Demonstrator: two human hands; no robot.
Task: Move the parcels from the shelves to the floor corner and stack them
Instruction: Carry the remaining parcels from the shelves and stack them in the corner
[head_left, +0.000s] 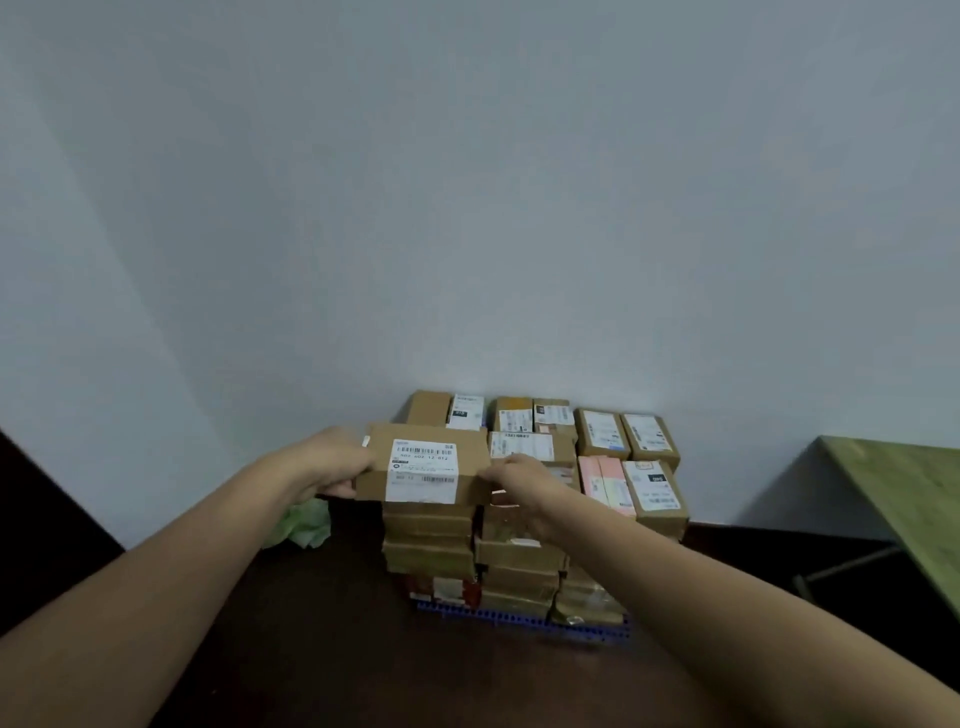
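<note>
Atop the stack (521, 553), near-left edge: parcel (423, 470) between left hand (332, 462) and right hand (519, 480)

Brown parcel (423, 465) with white barcode label, pink parcel (605, 480), blue pallet (519, 618), green cloth (306, 525)

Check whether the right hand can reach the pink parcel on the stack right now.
Probably yes, but not freely: the right hand grips the labelled box. The pink parcel lies uncovered atop the stack just to its right, nothing between.
</note>
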